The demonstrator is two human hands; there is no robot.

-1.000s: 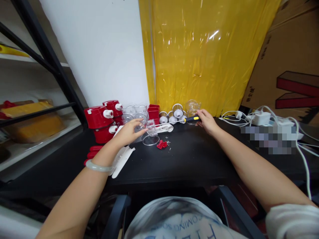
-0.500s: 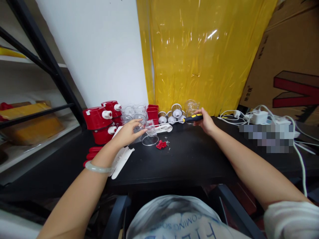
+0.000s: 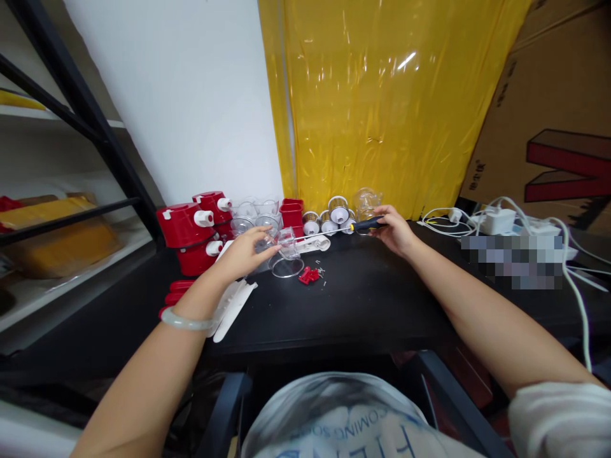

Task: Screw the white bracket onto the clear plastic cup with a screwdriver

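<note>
**Clear cup and screwdriver**

My left hand [image 3: 245, 253] steadies a clear plastic cup [image 3: 287, 245] on its round base, at the back of the matte black surface [image 3: 363, 305]. My right hand [image 3: 394, 230] grips a screwdriver [image 3: 341, 230], steel shaft laid towards the cup. Glossy red housings [image 3: 184, 224] stand left; crinkled yellow sheeting [image 3: 382, 95] hangs behind.

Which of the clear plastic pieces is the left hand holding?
The clear piece nearest the red clips; the left hand grips it, unlike those standing behind.

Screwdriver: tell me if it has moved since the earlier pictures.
No. The screwdriver in the right hand keeps its place beside the clear jar, shaft towards the clear part.
</note>
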